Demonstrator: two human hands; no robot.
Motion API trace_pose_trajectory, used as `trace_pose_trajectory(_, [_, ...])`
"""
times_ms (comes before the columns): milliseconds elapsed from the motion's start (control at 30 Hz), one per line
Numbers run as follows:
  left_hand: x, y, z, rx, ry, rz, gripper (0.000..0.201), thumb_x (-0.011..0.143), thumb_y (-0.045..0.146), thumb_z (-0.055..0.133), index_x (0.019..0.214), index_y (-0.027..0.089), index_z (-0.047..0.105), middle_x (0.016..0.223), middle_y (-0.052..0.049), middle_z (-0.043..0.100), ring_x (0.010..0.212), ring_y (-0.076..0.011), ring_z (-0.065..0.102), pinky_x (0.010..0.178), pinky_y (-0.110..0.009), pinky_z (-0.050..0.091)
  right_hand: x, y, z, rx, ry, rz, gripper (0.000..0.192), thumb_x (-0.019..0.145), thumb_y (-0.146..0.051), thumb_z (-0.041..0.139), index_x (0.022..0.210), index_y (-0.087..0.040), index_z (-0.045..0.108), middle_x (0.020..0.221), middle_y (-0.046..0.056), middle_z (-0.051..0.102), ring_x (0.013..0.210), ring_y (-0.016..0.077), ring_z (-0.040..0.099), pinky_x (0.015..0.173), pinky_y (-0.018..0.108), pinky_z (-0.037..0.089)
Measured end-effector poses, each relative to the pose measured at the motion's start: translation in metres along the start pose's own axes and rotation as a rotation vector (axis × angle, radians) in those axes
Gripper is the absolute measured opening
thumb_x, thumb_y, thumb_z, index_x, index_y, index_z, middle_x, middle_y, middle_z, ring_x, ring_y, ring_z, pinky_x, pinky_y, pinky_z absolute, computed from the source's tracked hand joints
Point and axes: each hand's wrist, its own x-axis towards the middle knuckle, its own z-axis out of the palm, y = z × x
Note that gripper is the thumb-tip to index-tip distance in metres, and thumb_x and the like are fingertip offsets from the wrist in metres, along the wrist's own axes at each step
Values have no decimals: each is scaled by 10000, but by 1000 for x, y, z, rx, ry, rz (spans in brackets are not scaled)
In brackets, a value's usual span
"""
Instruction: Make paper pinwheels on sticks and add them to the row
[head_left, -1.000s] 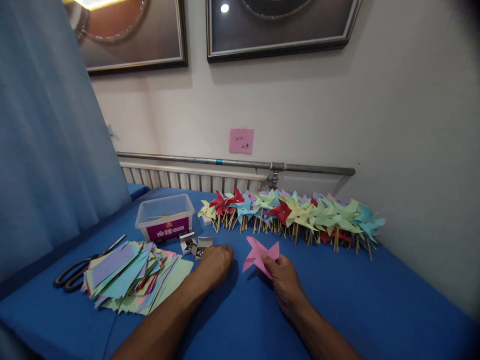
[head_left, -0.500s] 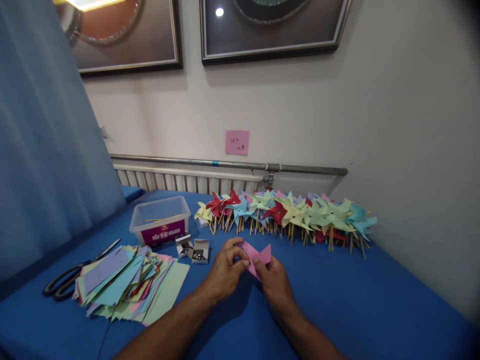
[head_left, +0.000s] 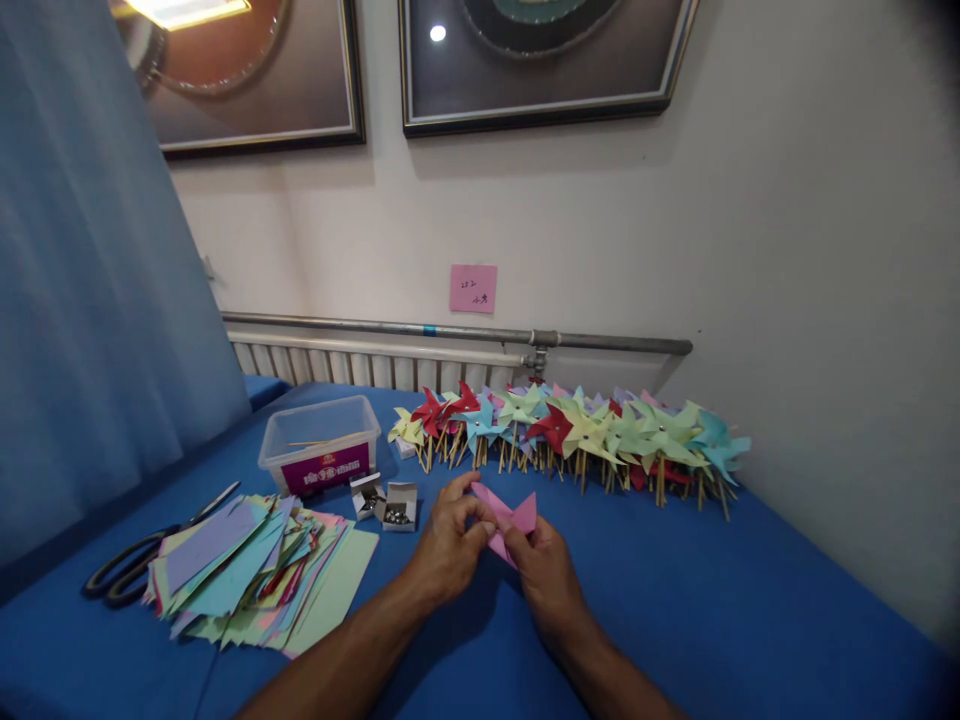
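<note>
Both hands pinch one pink paper pinwheel (head_left: pixel 510 520): left hand (head_left: pixel 448 545) and right hand (head_left: pixel 546 570) closed on it. Small pin boxes (head_left: pixel 386 500) sit just left of the left hand.

Two small pin boxes (head_left: pixel 390 500), one plastic tub (head_left: pixel 320 445), one pair of scissors (head_left: pixel 135 555), two framed pictures (head_left: pixel 536 60).

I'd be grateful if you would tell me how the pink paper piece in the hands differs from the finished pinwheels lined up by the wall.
The pink paper piece is held by the left hand and right hand, while the finished pinwheels lie on the blue table. The pink piece shows no stick; the pinwheels have wooden sticks. It is a single piece; they form a long multicoloured row. Both are folded coloured paper with pointed blades.
</note>
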Motion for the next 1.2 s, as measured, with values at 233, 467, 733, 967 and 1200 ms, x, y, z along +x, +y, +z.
trace_pose_trajectory(233, [-2,1,2,35,5,-1,113,820,129,581,739,193,627,1500,-94,499,1387,-267,459,1175,-430,299,-1,1,-1,-4,-43,-21,393,745,-560,684,793,-171,663,666,10,634,604,168,513,564,270,419])
trace_pose_trajectory(467, [-2,-2,2,13,25,47,115,820,139,573,745,200,635,1381,-83,570,1305,-254,520,1125,-406,356,-2,7,-4,-8,-105,-85,412,804,-586,658,829,-175,663,698,15,658,632,174,542,595,273,432])
trace_pose_trajectory(733, [1,-5,-1,46,-7,61,109,824,157,579,751,202,645,1255,-62,620,1197,-234,560,1087,-397,376,-5,2,-4,-55,-100,-79,377,807,-558,647,798,-181,658,671,-3,614,621,165,499,594,270,416])
trace_pose_trajectory(967, [2,-5,-2,72,7,103,123,823,130,567,740,200,625,1146,-51,646,1086,-210,592,1025,-379,417,-2,11,-3,6,-110,-71,405,782,-579,682,805,-175,661,686,5,631,633,170,518,600,274,434])
trace_pose_trajectory(1200, [0,-4,-1,2,34,138,129,806,119,563,737,197,639,1113,-55,651,1051,-188,615,995,-347,438,1,6,-3,102,-114,1,447,661,-566,804,812,-165,676,702,9,656,646,167,545,628,283,453])
